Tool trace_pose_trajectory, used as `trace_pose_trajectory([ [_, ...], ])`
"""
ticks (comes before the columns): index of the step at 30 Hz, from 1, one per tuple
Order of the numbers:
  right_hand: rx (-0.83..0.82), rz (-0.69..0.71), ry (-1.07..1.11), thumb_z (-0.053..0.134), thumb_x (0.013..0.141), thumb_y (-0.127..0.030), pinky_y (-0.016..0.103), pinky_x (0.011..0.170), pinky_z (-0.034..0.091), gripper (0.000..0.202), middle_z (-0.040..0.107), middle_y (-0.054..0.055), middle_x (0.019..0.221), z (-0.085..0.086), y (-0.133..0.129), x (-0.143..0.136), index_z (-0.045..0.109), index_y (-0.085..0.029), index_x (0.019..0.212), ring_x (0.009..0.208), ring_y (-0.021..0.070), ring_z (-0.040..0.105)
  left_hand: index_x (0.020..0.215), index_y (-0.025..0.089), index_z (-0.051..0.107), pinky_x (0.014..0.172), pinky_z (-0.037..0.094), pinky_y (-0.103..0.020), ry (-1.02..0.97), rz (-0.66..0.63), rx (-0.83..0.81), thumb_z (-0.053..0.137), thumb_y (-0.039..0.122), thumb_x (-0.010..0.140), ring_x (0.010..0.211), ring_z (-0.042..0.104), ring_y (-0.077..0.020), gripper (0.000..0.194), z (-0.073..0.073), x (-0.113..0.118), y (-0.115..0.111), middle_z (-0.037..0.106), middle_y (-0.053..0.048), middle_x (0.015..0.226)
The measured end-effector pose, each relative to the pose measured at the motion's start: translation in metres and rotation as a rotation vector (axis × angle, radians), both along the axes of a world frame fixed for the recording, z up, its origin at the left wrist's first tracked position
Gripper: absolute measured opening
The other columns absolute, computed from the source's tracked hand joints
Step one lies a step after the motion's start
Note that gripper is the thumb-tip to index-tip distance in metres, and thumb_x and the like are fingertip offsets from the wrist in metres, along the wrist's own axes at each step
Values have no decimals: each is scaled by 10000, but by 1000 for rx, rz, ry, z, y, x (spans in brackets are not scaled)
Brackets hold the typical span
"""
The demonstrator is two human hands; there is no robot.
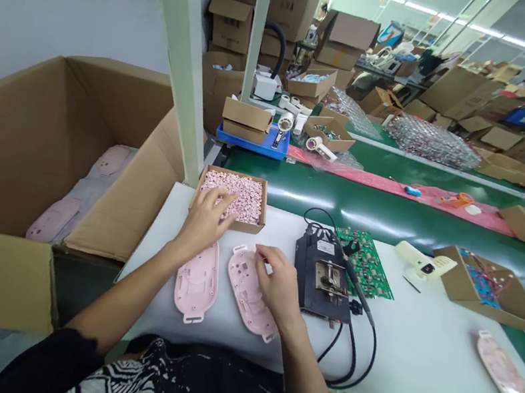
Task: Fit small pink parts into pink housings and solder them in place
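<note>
So, right hand (279, 287): bent over the shell just right of the frame's middle, thumb and forefinger close together in a narrow pinch near its upper end; from where I stand, I cannot tell whether anything small is between them.
Left hand (204, 223): above the box of pieces, fingers loosely spread, thumb well apart from the forefinger; the grip looks wide, and whether a fingertip touches the pieces I cannot tell.
Right shell (247, 299): pale pink, hollow side up, lying slantwise on the white worktop (416, 359), lower centre of the frame, partly covered by the right hand.
Left shell (196, 283): also pink and hollow side up, just beside the other, its slotted tab toward the frame's bottom.
Small pink pieces (249, 197): heaped in a shallow cardboard box (251, 228) beyond the shells.
Black device (306, 272): right of centre, metal mechanism on top, cables trailing down.
Green circuit boards (374, 270): just behind and to the right of it.
Big carton (0, 157): left side of the frame, more pink shells (55, 217) inside.
Blue tray (273, 151): upper middle, on the green surface (367, 205).
</note>
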State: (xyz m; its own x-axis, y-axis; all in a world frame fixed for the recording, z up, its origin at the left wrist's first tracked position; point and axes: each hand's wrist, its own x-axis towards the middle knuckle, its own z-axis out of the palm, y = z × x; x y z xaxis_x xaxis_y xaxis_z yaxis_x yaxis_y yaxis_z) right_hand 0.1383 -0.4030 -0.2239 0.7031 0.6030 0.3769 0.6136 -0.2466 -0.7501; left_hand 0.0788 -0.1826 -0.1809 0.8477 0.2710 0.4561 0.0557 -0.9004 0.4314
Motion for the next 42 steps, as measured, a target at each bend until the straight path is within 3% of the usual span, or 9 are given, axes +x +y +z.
trace_pose_trajectory([
  [5, -167, 124, -117, 550, 961, -143, 357, 891, 549, 204, 706, 87, 999, -24, -5, 1, 728, -193, 1046, 959, 220, 660, 1084, 223, 695, 876, 456, -389, 324, -358, 49, 621, 334, 970, 1003, 574, -234, 175, -27, -60, -46, 638, -53, 1041],
  [9, -278, 207, -205, 611, 935, -143, 391, 883, 552, 213, 714, 91, 1028, -36, -2, 0, 752, -226, 1071, 964, 245, 636, 1131, 248, 691, 917, 437, -430, 386, -426, 117, 666, 311, 937, 1059, 548, -262, 205, -41, -82, -63, 631, -59, 1098],
  [18, -425, 297, -249, 582, 905, -55, 396, 887, 560, 309, 697, 93, 1096, -30, -2, -1, 742, -225, 1107, 993, 252, 610, 1097, 222, 687, 988, 424, -457, 377, -361, 133, 606, 293, 973, 1150, 513, -271, 164, -39, -76, -51, 622, -65, 1200],
  [22, -374, 262, -219, 472, 915, -6, 397, 959, 539, 403, 666, 105, 1139, -27, -7, 0, 694, -195, 1193, 1047, 239, 591, 1212, 212, 646, 980, 434, -475, 391, -312, 170, 588, 319, 983, 1160, 498, -292, 260, -39, -72, -54, 602, -87, 1249],
  [31, -429, 201, -150, 502, 984, -158, 421, 982, 498, 246, 635, 82, 1160, -16, -4, 0, 691, -223, 1129, 1056, 243, 561, 1234, 236, 650, 1007, 403, -469, 427, -300, 240, 620, 378, 972, 1208, 471, -297, 300, -44, -65, -57, 579, -46, 1363],
  [37, -471, 156, -76, 549, 978, -228, 413, 960, 465, 183, 641, 84, 1165, -17, 3, -2, 699, -221, 1084, 1071, 255, 536, 1254, 195, 612, 1053, 354, -473, 441, -383, 259, 604, 360, 983, 1274, 458, -288, 318, -42, -63, -55, 641, -36, 1304],
  [42, -599, 84, 23, 553, 963, -235, 404, 889, 388, 181, 662, 62, 1176, -14, 10, 2, 709, -260, 1052, 1103, 249, 529, 1266, 204, 606, 1049, 342, -479, 444, -384, 260, 572, 343, 997, 1276, 462, -286, 305, -46, -63, -54, 631, -29, 1342],
])
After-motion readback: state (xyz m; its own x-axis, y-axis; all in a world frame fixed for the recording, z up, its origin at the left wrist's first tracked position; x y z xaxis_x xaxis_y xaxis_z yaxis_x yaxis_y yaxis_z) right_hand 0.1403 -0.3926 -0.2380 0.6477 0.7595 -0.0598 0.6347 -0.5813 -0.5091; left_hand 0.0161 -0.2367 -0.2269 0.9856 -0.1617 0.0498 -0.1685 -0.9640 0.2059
